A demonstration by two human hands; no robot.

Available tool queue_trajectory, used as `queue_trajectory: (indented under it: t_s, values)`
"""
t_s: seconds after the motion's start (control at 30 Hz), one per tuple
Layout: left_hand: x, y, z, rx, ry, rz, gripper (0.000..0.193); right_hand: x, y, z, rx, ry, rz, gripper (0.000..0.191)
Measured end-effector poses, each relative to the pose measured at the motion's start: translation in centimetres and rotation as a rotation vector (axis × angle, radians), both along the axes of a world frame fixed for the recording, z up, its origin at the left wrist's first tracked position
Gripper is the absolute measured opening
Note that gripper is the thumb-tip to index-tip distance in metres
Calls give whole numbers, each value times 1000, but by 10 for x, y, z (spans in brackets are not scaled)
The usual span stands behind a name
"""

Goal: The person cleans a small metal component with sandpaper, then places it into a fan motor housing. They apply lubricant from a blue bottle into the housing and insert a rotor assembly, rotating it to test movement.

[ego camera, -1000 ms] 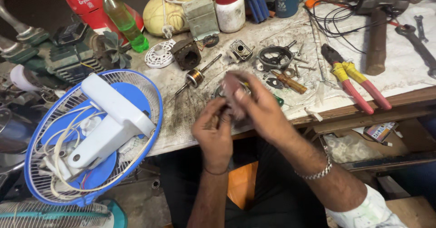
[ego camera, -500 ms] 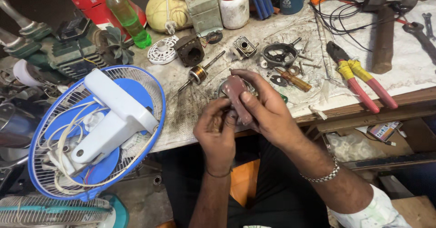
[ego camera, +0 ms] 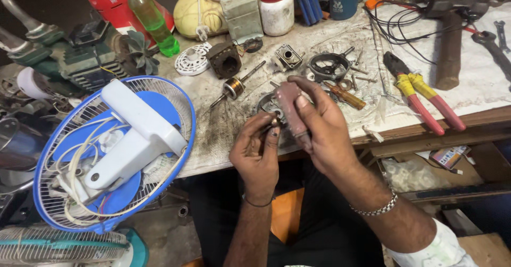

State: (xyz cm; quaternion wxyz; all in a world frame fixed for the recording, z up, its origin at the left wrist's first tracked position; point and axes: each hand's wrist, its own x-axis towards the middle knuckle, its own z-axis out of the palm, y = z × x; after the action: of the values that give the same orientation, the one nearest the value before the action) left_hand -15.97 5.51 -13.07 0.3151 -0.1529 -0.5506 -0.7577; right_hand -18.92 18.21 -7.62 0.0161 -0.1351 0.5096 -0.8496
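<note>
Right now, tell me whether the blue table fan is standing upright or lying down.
Lying down. The blue table fan rests on its front grille at the bench's left edge, its white stand pointing up toward the camera, with loose white cord draped over the grille.

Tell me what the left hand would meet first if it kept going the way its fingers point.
The left hand points up and right, fingertips pinching a small part. It would probably first meet the maroon strip held in the right hand, already almost touching; depth is unclear.

Both forearms reach up from below, hands close together at centre. Left hand (ego camera: pixel 258 152) curled, fingertips pinched upward. Right hand (ego camera: pixel 322 126) arched over it, fingers bent in a grip, bracelet on wrist.
</note>
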Motion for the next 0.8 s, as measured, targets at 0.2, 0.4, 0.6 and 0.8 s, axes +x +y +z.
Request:
queue_trajectory:
  t_s: [0.2, 0.4, 0.6, 0.8]
  values:
    - [2, -3, -4, -14, -32, 32, 26, 8, -8, -1, 85, 44, 44, 52]
    - [0, -4, -9, 10, -34, 53, 26, 7, -11, -2, 166, 55, 6, 51]
    - [1, -3, -11, -18, -4, -89, 25, -11, -5, -10, 218, 61, -115, 50]
    - [-28, -37, 4, -2, -80, 12, 33, -73, 91, -10, 524, 266, -613, 50]
